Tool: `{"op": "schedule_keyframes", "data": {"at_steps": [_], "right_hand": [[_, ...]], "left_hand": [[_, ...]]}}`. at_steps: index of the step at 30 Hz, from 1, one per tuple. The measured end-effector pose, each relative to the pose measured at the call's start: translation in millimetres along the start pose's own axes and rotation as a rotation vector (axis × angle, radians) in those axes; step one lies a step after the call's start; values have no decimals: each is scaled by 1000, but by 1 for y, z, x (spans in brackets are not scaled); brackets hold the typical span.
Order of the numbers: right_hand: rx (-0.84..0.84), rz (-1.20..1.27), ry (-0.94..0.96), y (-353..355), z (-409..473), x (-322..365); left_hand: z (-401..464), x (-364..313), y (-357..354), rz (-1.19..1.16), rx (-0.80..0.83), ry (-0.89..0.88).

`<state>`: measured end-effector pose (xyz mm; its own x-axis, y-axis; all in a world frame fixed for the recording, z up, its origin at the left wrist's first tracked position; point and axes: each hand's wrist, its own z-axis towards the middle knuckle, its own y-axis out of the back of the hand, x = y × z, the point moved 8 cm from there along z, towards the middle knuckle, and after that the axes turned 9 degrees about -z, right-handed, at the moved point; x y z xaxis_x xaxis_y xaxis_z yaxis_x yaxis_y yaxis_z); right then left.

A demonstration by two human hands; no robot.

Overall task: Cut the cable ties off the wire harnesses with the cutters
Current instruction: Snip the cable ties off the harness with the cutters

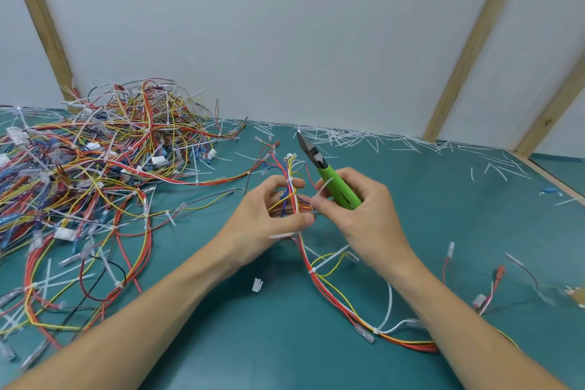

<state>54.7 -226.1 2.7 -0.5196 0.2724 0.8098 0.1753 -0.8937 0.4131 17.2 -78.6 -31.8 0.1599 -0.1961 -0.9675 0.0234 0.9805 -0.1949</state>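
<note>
Harness (pixel 292 196) sits mid-table (pixel 443 215), trailing near-right; your left hand (pixel 269 218) pinches its wires; your right hand (pixel 354 212) grips the cutters (pixel 329 176), blades pointing far-left, and pinches a tie (pixel 323 188); pile (pixel 95 168) lies far-left.

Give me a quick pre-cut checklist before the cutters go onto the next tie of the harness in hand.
1. Cutters in grip: ok, right hand holds the green handles.
2. Blades aimed at a tie: not ok, the tips point up and away toward the wall.
3. Harness steadied: ok, left hand pinches the wire bundle.
4. Next tie in sight: ok, a white tie wraps the bundle above the left fingers.
5. Right fingers free: not ok, they pinch a loose white tie strip.
6. Blades open or shut: cannot tell.
</note>
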Motion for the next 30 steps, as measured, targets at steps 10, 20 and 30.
{"op": "schedule_keyframes", "data": {"at_steps": [10, 20, 30], "right_hand": [[-3, 41, -25, -3, 1, -7], [42, -155, 53, 4, 4, -1], [19, -474, 61, 64, 24, -25]], "left_hand": [[2, -2, 6, 36, -91, -85], [4, 4, 22, -2, -178, -10], [4, 8, 28, -26, -178, 49]]}}
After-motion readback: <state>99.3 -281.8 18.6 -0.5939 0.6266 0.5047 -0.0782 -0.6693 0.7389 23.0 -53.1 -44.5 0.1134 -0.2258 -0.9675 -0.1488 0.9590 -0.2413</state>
